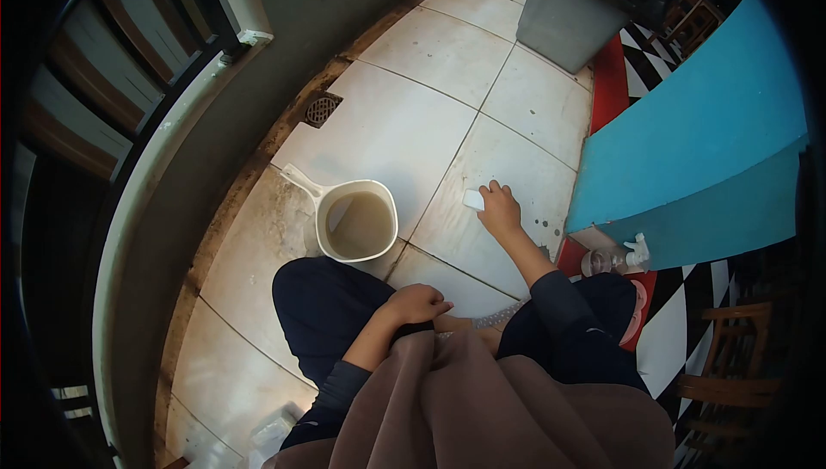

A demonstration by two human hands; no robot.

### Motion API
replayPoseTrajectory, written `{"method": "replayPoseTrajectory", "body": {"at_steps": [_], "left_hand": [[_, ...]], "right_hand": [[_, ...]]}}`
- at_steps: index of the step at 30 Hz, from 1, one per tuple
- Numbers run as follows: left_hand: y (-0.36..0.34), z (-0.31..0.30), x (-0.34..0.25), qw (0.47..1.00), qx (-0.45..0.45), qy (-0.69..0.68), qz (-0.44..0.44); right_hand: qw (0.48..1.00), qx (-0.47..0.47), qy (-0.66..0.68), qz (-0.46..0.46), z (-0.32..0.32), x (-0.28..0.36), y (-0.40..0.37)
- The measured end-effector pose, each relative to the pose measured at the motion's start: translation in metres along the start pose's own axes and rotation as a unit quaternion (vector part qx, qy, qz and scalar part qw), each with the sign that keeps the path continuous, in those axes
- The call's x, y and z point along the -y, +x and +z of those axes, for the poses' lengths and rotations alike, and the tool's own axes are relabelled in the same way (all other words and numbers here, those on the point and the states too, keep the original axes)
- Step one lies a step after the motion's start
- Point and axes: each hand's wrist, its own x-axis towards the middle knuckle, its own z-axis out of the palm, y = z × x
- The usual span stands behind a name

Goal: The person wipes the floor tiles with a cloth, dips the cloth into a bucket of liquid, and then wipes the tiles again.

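My right hand (499,212) is closed around a small white sponge-like block (473,200), pressed against a white floor tile (447,228) that bears faint brownish smears. My left hand (417,304) rests on my left leg near the knee, holding nothing, its fingers loosely extended. Ahead of that knee stands a cream-coloured water dipper (320,202) with its handle pointing to the upper left. Cloudy brownish water (366,224) fills part of it.
To the right, a clear spray bottle (607,261) with a white trigger stands by a blue panel (680,159). A grey bin (568,17) is farther ahead. Along the dark low wall (292,47) lies a floor drain (323,109). A plastic bag (274,435) lies at lower left.
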Motion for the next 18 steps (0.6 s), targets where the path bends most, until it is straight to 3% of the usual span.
{"method": "replayPoseTrajectory", "body": {"at_steps": [8,11,14,18], "left_hand": [[0.000,-0.002,-0.004,1.000,0.009,0.004,-0.004],[0.001,0.001,0.000,1.000,0.009,-0.006,-0.004],[0.000,-0.001,0.000,1.000,0.001,-0.008,-0.008],[0.004,0.000,0.001,1.000,0.006,-0.012,-0.005]], "right_hand": [[0.983,0.077,0.029,-0.164,-0.013,0.045,-0.057],[0.996,0.007,0.019,-0.091,-0.008,0.020,-0.021],[1.000,0.002,-0.011,-0.021,0.001,0.010,0.012],[0.993,0.029,-0.025,-0.111,0.011,0.040,-0.018]]}}
